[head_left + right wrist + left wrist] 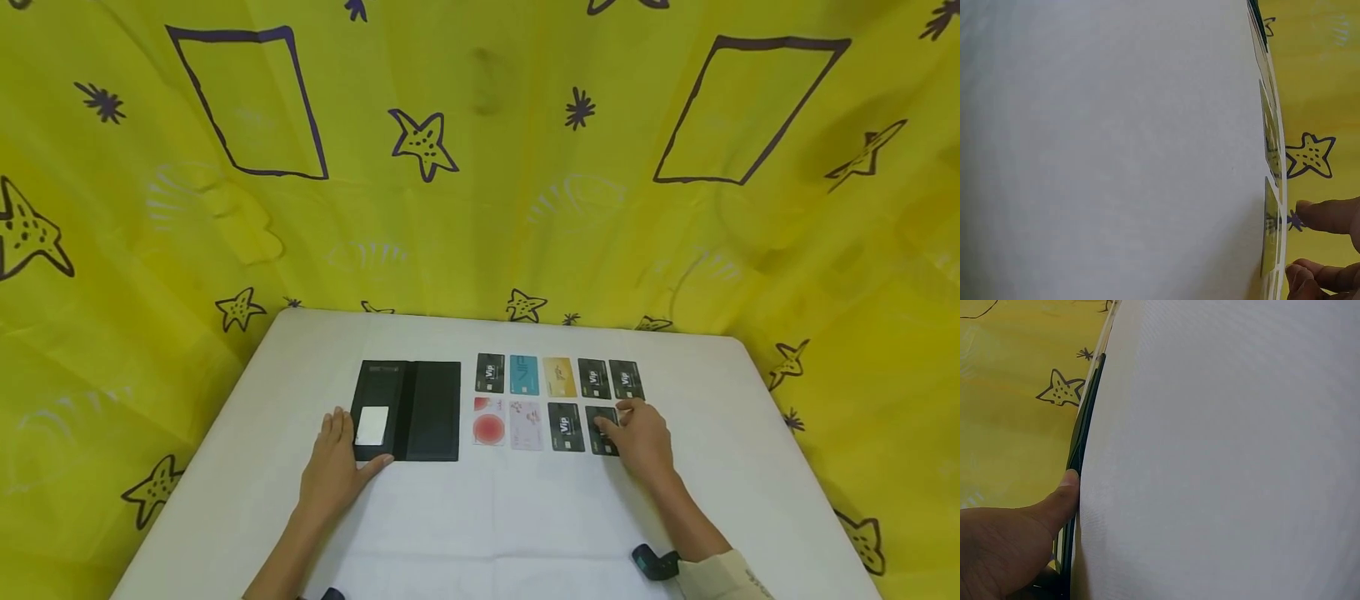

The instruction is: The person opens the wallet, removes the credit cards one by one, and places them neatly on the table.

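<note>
A black bifold card wallet (437, 408) lies spread on the white table, with a white card (372, 426) in its left side. My left hand (334, 467) rests against the wallet's left and lower edges; its thumb (1067, 487) touches the lower edge in the left wrist view. To the right are two rows of cards. At the right end of the near row lies a black card (602, 442), partly covered by my right hand (643, 437). That hand's thumb and index finger are spread over the card, and the right wrist view shows the fingertips (1307, 211) apart.
The far row has a black Vip card (490, 373), a blue card (524, 376), a gold card (559, 377) and two black cards (594, 380). A red-circle card (489, 423), a pink card (526, 427) and a black card (566, 428) are nearer. A yellow curtain (480, 233) hangs behind.
</note>
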A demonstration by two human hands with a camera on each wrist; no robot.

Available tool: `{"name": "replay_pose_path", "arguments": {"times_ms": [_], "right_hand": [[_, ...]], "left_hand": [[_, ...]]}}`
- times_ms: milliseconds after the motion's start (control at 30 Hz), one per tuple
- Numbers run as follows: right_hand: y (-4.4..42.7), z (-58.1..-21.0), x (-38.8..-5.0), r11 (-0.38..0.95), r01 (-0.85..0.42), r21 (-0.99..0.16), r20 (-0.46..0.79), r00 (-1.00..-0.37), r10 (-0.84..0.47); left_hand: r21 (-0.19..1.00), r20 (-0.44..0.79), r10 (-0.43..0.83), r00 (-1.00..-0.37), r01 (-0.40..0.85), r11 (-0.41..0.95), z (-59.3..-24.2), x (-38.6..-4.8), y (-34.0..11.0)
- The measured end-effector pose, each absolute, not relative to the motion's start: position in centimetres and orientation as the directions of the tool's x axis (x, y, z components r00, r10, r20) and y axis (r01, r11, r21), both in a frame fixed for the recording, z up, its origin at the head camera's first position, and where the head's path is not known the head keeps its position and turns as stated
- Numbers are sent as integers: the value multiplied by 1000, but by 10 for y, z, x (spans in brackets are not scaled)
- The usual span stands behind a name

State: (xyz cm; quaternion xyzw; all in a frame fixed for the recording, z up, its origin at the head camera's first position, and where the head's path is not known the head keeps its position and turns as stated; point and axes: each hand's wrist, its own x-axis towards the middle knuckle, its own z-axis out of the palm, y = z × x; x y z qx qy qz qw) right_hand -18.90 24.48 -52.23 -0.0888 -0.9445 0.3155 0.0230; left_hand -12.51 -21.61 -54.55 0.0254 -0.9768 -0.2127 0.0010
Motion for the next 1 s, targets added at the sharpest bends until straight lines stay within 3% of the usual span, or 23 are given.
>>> {"name": "replay_pose_path", "arguments": {"times_ms": [567,1000], "right_hand": [[196,-500,-189,656,112,-747,-82,-994,76],[153,-494,-199,583,12,-813,-28,-999,-17]], "left_hand": [[422,-14,-49,-999,-50,905,-543,-124,-216],[428,14,-45,-999,-35,903,-545,-124,-216]]}}
